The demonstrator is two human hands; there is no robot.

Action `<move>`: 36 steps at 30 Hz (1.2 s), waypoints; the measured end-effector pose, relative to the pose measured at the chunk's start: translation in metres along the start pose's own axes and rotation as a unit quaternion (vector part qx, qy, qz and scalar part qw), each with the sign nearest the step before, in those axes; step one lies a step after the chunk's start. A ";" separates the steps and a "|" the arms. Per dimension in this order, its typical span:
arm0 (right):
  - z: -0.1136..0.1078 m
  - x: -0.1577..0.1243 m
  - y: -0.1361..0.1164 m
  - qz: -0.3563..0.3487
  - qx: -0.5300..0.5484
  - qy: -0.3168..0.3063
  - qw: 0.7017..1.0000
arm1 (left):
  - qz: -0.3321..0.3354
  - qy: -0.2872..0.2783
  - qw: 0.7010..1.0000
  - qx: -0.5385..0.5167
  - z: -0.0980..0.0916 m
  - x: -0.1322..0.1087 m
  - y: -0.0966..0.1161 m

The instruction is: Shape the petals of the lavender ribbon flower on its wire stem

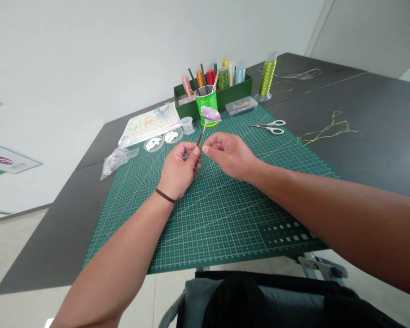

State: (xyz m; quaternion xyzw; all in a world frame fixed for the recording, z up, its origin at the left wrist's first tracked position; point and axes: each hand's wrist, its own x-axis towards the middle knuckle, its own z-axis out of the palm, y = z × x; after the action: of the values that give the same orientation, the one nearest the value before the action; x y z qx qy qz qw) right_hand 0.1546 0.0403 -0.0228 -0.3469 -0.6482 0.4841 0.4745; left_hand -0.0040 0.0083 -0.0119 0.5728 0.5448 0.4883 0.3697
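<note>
A lilac fabric flower (211, 115) stands upright on a thin dark stem (200, 138), its head in front of a green can. My left hand (179, 168) is shut on the stem's lower part between thumb and fingers. My right hand (228, 155) is beside it, with its fingertips pinched against the stem's lower end. A thin thread (276, 149) seems to run from there toward the right, but it is faint. My left wrist wears a dark band (165, 196).
A green cutting mat (208, 218) lies on the dark table (379, 136). Beyond it are a green box (187, 102) of thread spools, scissors (268, 126), a pin case (241, 106), dishes of white petals (163, 140), a printed sheet (148, 125), and a plastic bag (118, 161). Loose green thread (324, 131) lies right.
</note>
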 end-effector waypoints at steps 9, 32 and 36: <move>0.001 -0.001 -0.002 0.003 0.000 0.001 1.000 | -0.006 0.009 1.000 -0.019 0.001 0.000 0.002; -0.001 0.002 0.005 -0.014 0.011 -0.006 1.000 | -0.016 -0.046 0.995 -0.090 0.001 -0.001 0.004; -0.001 0.002 0.004 -0.012 -0.003 0.006 1.000 | -0.020 -0.040 0.996 -0.081 0.000 -0.001 0.003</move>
State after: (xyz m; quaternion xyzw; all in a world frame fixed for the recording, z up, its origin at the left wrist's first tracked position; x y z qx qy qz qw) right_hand 0.1549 0.0435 -0.0258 -0.3435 -0.6510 0.4738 0.4835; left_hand -0.0029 0.0074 -0.0095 0.5489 0.4997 0.4999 0.4463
